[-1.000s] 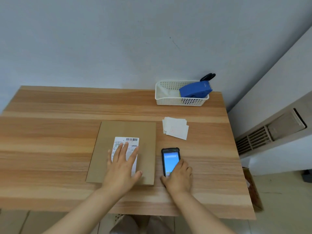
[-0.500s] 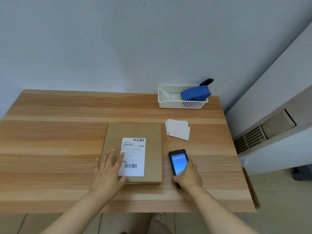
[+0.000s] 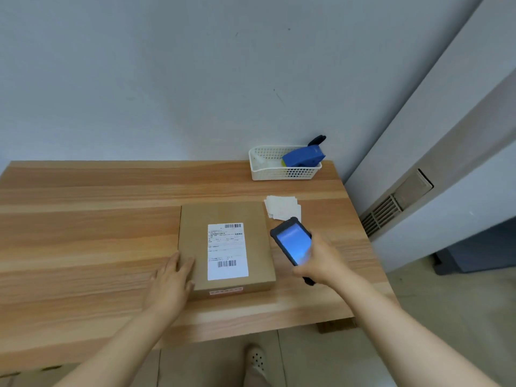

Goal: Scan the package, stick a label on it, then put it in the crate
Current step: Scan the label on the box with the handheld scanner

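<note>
Head view, steeply down onto table point(image 3: 83, 233)

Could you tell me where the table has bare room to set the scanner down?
The table is bare left of the package and along the back edge. The right side is crowded: label stack, white basket and the right hand holding the scanner.

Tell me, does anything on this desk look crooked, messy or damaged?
Nothing much. The package lies flat with its label straight. Only the small paper slips beside it are loosely fanned rather than squared.
</note>
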